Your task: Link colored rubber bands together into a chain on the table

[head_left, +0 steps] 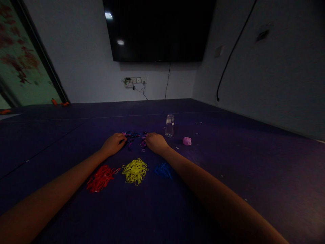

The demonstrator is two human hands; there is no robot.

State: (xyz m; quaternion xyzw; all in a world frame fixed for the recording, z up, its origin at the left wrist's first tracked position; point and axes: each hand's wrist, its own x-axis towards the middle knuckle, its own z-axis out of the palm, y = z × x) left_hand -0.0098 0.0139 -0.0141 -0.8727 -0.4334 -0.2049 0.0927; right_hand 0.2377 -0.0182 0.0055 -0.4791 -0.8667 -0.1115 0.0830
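My left hand [113,144] rests at the left edge of a loose, mixed pile of dark, blue and pink rubber bands [132,135], its fingers curled in at the bands. At the pile's right side is my right hand [155,142], fingers bent down over the bands; what its fingertips hold is hidden. Nearer to me, three sorted heaps lie in a row: red rubber bands [101,179] by my left forearm, yellow rubber bands [135,171] in the middle, and blue rubber bands [164,170] beside my right forearm.
A clear glass jar [169,126] stands upright beyond my right hand. Right of it lies a small pink lump [187,141]. White scraps [177,148] dot the purple tabletop [228,162]. At the back, a wall carries sockets [138,80] and a large dark screen [159,30].
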